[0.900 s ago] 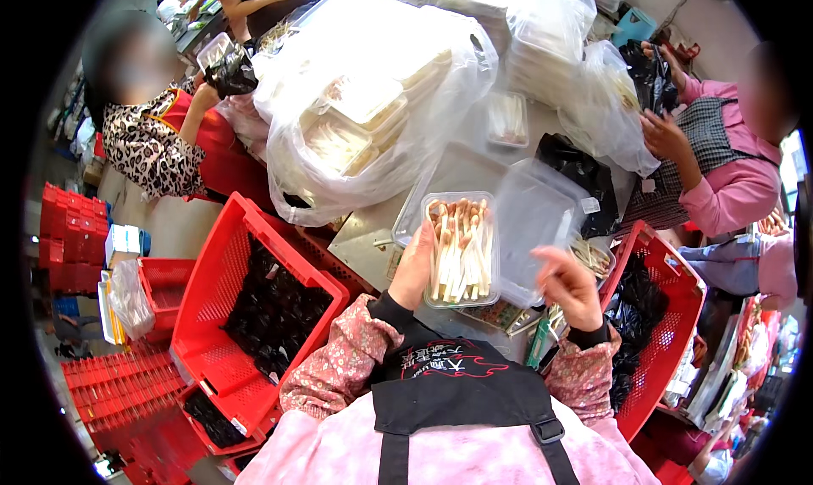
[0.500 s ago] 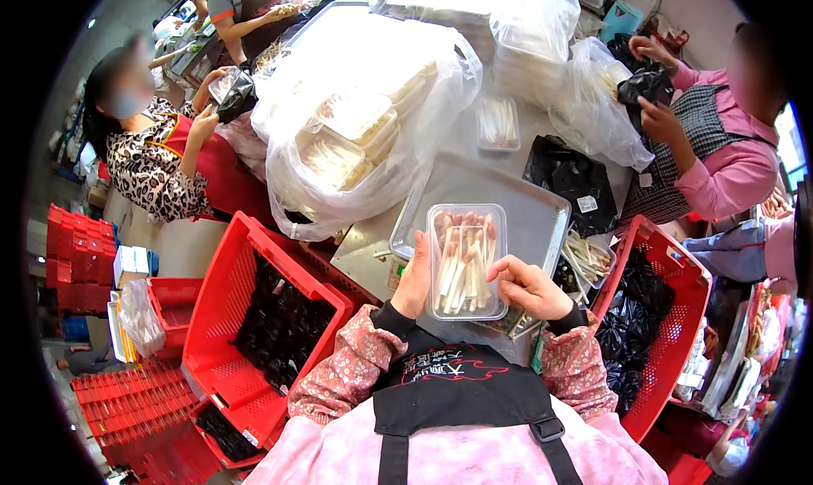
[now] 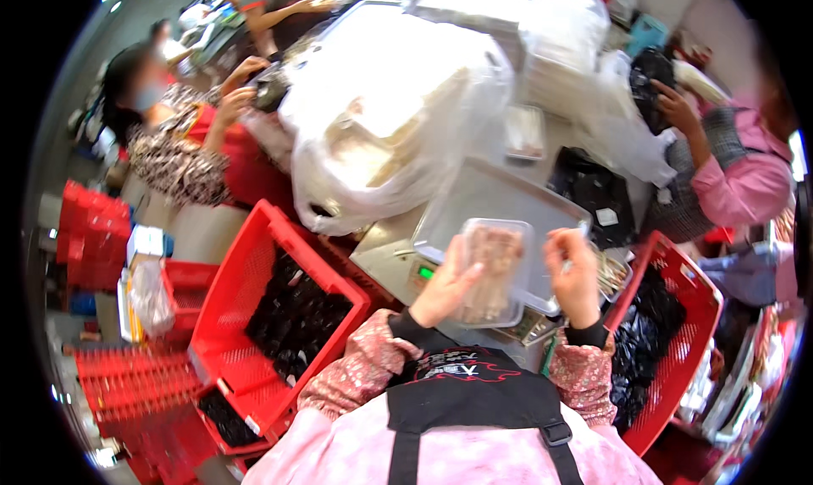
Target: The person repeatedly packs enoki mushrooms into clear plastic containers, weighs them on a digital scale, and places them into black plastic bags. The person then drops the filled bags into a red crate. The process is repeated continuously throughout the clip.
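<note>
- Your left hand (image 3: 445, 286) is closed around the left side of the clear plastic box (image 3: 498, 273), thumb reaching over its top.
- Your right hand (image 3: 573, 273) sits just beside the box's right edge, apart from it, fingers half curled; too blurred to tell if the fingertips pinch anything.
- Box is in front of you, over the near edge of the metal tray (image 3: 487, 193); can't tell if it touches the tray or hangs in your grip. Pale stalks show through it.
- Risk: one-sided hold. If your left grip loosens, the free right side could dip and the box drop onto the tray rim.
- Risk: can't tell from the blur if a lid is seated; if it isn't, tilting could spill stalks.
- Risk: thin plastic probably flexes, so squeezing too hard could bow the wall or pop a lid.
- Risk: swinging right could snag the black bag (image 3: 593, 188) by the tray, or bump the loose stalks (image 3: 611, 275) near the right red crate (image 3: 690, 371).
- Risk: moving left, your sleeve could catch the rim of the left red crate (image 3: 222, 315).
</note>
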The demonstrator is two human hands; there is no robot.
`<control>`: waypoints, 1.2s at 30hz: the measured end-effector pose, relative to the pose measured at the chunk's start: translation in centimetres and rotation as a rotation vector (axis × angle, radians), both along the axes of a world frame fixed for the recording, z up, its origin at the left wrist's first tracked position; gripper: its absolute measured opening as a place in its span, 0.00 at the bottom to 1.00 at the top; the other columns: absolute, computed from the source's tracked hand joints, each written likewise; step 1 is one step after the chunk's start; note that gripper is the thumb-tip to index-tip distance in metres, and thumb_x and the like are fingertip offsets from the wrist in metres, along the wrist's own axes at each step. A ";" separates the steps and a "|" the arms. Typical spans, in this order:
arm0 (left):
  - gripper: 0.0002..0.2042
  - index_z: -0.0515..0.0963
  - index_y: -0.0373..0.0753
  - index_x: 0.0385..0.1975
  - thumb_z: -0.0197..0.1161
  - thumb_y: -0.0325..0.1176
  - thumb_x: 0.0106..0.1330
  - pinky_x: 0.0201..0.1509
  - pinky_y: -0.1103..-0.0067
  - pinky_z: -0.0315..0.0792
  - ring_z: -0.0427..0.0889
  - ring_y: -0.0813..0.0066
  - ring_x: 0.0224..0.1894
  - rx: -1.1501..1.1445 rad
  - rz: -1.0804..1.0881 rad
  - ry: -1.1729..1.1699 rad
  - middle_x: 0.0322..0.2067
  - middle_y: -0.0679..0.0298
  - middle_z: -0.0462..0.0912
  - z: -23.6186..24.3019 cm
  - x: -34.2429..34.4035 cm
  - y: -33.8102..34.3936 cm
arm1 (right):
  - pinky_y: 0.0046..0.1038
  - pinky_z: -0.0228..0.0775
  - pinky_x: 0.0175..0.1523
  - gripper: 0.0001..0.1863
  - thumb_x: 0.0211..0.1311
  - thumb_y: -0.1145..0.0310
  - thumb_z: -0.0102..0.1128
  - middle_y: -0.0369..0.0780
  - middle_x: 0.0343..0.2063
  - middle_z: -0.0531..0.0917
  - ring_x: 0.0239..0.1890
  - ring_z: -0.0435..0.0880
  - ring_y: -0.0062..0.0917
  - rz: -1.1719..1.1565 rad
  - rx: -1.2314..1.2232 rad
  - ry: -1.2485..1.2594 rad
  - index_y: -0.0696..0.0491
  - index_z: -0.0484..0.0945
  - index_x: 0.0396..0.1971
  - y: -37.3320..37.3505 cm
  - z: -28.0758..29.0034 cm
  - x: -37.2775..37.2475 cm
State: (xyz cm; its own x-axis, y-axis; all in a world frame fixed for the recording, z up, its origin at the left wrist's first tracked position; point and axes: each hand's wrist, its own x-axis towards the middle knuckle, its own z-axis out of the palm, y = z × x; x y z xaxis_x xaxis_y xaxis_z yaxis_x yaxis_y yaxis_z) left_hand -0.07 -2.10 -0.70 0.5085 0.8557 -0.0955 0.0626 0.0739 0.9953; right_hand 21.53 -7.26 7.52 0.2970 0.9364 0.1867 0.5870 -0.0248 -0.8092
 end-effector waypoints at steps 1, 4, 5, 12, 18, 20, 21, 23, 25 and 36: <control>0.35 0.41 0.28 0.67 0.52 0.38 0.69 0.72 0.76 0.37 0.38 0.67 0.72 -0.022 -0.108 0.035 0.69 0.51 0.42 0.6 -0.1 -0.1 | 0.27 0.71 0.44 0.09 0.63 0.69 0.55 0.44 0.38 0.78 0.40 0.79 0.33 -0.032 0.108 0.044 0.57 0.72 0.38 0.8 0.6 -0.4; 0.38 0.37 0.27 0.66 0.52 0.42 0.69 0.72 0.73 0.35 0.34 0.62 0.72 0.039 -0.289 -0.036 0.69 0.47 0.38 -0.4 1.7 -1.8 | 0.25 0.70 0.44 0.17 0.69 0.61 0.46 0.46 0.37 0.81 0.38 0.80 0.29 0.065 0.146 -0.120 0.60 0.75 0.42 2.2 -0.2 -1.2; 0.38 0.35 0.26 0.66 0.51 0.42 0.70 0.72 0.74 0.37 0.36 0.63 0.72 -0.029 -0.349 0.041 0.69 0.46 0.38 1.5 1.7 -2.0 | 0.25 0.70 0.38 0.18 0.70 0.60 0.44 0.45 0.29 0.81 0.32 0.79 0.26 0.144 -0.088 0.035 0.61 0.76 0.37 2.0 -0.6 -1.0; 0.33 0.42 0.33 0.68 0.50 0.39 0.69 0.66 0.77 0.52 0.58 0.70 0.64 -0.241 -0.288 -0.087 0.62 0.53 0.59 -2.5 0.4 -6.6 | 0.26 0.59 0.22 0.24 0.73 0.58 0.40 0.38 0.12 0.72 0.16 0.67 0.18 0.351 -0.266 0.112 0.61 0.73 0.23 -1.8 -4.3 -1.3; 0.28 0.50 0.31 0.66 0.45 0.37 0.69 0.65 0.73 0.55 0.64 0.57 0.61 -0.009 -0.370 -0.235 0.59 0.46 0.64 3.3 -2.2 -5.0 | 0.26 0.60 0.24 0.23 0.73 0.57 0.37 0.37 0.13 0.72 0.17 0.67 0.20 0.336 -0.233 -0.056 0.60 0.72 0.27 -1.7 -3.5 0.2; 0.26 0.54 0.32 0.65 0.46 0.34 0.68 0.63 0.74 0.58 0.67 0.58 0.58 0.041 -0.382 -0.096 0.56 0.46 0.68 3.0 -2.0 -4.0 | 0.25 0.59 0.24 0.22 0.74 0.58 0.36 0.34 0.16 0.72 0.19 0.66 0.18 0.336 -0.228 0.195 0.59 0.71 0.28 -1.1 -4.1 0.4; 0.26 0.55 0.33 0.65 0.46 0.34 0.67 0.62 0.74 0.60 0.68 0.58 0.57 0.088 -0.439 0.033 0.54 0.47 0.70 5.1 -2.6 -2.9 | 0.24 0.59 0.25 0.22 0.74 0.58 0.36 0.32 0.18 0.72 0.21 0.66 0.17 0.388 -0.299 0.209 0.59 0.73 0.30 -0.3 -3.5 0.6; 0.25 0.59 0.36 0.64 0.47 0.33 0.66 0.58 0.75 0.64 0.73 0.61 0.53 0.003 -0.506 -0.018 0.50 0.50 0.75 5.8 -2.6 -2.1 | 0.21 0.60 0.32 0.22 0.74 0.58 0.35 0.34 0.23 0.74 0.26 0.68 0.17 0.395 -0.355 0.215 0.60 0.75 0.35 0.6 -2.5 -0.2; 0.24 0.61 0.36 0.63 0.49 0.34 0.67 0.57 0.75 0.65 0.74 0.63 0.52 0.013 -0.464 -0.065 0.50 0.51 0.76 5.0 -3.1 -2.1 | 0.21 0.62 0.39 0.23 0.74 0.58 0.35 0.37 0.29 0.77 0.31 0.70 0.20 0.416 -0.255 0.208 0.62 0.76 0.37 0.8 -2.5 -0.9; 0.17 0.77 0.30 0.47 0.59 0.36 0.64 0.42 0.82 0.72 0.78 0.81 0.37 -0.289 -0.058 -0.188 0.36 0.65 0.83 3.4 -5.5 -2.8 | 0.21 0.63 0.49 0.19 0.73 0.57 0.37 0.36 0.40 0.71 0.42 0.70 0.19 0.396 -0.283 0.527 0.55 0.70 0.47 0.1 -5.0 -1.9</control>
